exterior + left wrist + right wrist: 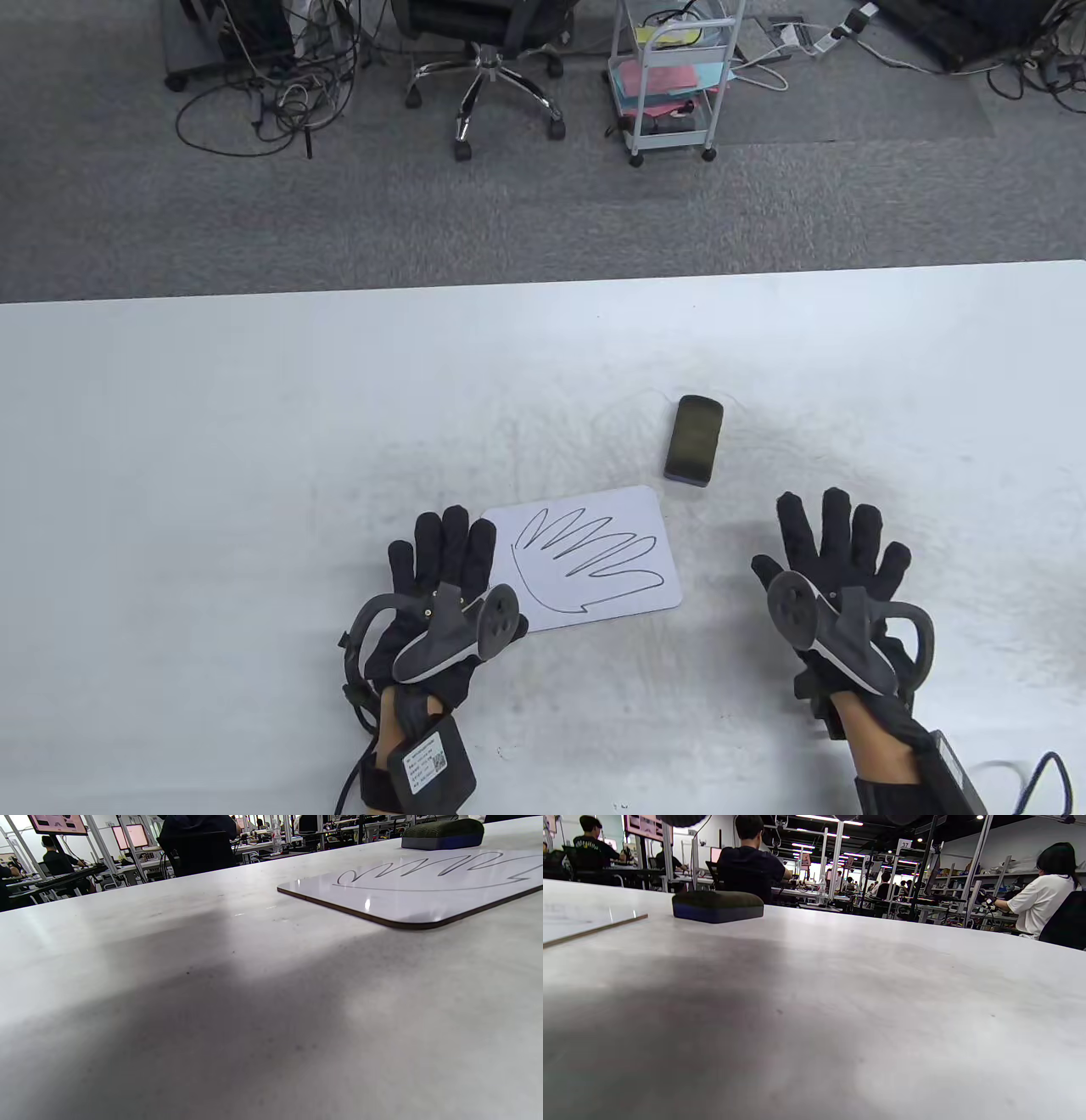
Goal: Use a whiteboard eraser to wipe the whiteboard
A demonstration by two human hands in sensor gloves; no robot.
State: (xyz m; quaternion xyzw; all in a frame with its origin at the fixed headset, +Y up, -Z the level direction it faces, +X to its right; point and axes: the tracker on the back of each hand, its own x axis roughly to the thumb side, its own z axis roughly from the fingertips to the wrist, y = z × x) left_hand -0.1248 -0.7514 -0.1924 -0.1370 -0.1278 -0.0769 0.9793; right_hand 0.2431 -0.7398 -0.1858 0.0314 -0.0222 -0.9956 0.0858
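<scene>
Table view: both hands, left hand and right hand, laid spread, nothing held; dark rectangular felt eraser beyond small white scribbled whiteboard to be grasped next.

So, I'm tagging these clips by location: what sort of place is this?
Probably a shared lab or workshop office. Behind the white table the right wrist view shows seated people at desks, monitors and metal shelving racks; the table view shows a swivel chair on carpet.

Scribbled whiteboard between flat gloved hands, left and right; eraser just beyond.
</scene>
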